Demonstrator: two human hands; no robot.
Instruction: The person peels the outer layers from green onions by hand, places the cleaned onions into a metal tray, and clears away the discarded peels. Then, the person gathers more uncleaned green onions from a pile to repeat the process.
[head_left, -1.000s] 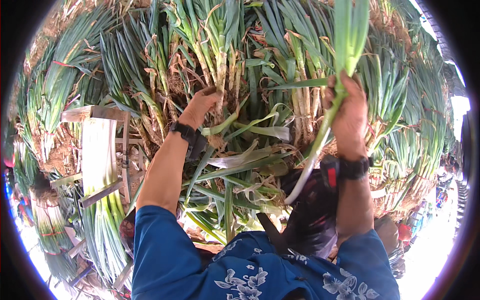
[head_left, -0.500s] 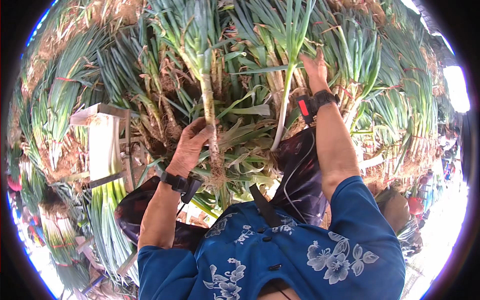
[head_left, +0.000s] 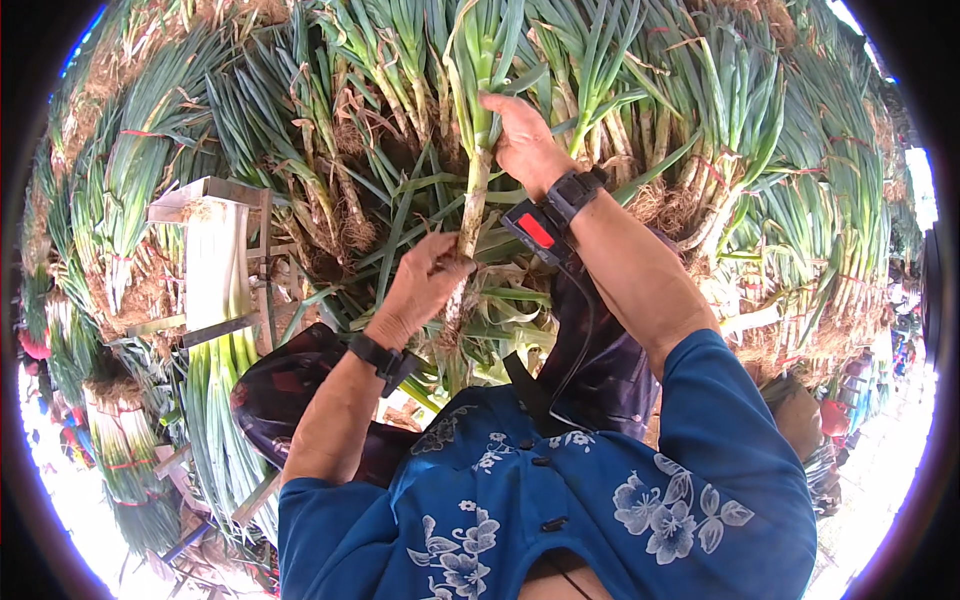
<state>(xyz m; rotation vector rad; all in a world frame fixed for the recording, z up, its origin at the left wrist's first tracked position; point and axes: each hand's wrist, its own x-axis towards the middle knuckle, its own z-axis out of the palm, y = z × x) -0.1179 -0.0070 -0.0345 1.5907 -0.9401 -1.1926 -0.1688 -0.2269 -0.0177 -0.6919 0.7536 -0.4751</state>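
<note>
In front of my lap stands a long green onion (head_left: pixel 476 190), its pale stalk stained with dirt and dry skin, roots hanging at the bottom and green leaves on top. My left hand (head_left: pixel 425 285) pinches the lower stalk between thumb and fingers. Higher up, where the leaves fan out, my right hand (head_left: pixel 525 145) is closed around the same onion, its thumb on the near side. Some of the right fingers are hidden behind the stalk. Loose peeled leaves (head_left: pixel 505 300) lie below, between my knees.
On the left, a wooden rack (head_left: pixel 215 190) holds several clean white-stalked onions (head_left: pixel 217 260). Unpeeled onions (head_left: pixel 330 190) with dirty roots lie beyond my hands. Tied bundles (head_left: pixel 840 190) are stacked along the right, with more bundles (head_left: pixel 120 430) at the lower left.
My right hand has come left from beside a clean white-stalked onion and closed on the dirty one. My left hand has shifted right with its onion. The clean stalk no longer stands beside my right knee.
</note>
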